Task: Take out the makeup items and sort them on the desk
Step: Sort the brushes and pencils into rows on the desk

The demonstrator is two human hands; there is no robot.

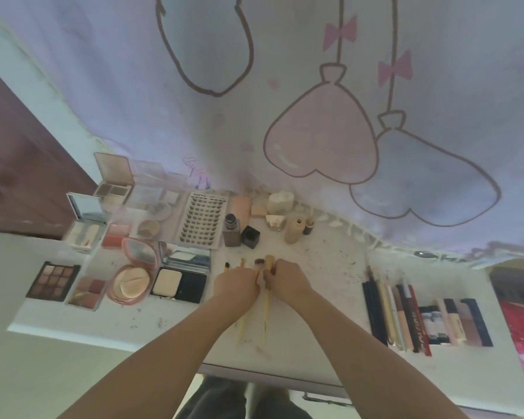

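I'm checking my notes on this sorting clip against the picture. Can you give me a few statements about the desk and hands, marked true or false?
1. Both hands, left hand and right hand, are on the makeup brushes in the middle of the desk. True.
2. The pencils and tubes lie in a row on the left side of the desk. False: they are on the right side.
3. The round pink compact is open. True.
4. The lash tray sits at the front edge of the desk. False: it lies near the back, by the curtain.
5. The dark eyeshadow palette lies at the far left. True.
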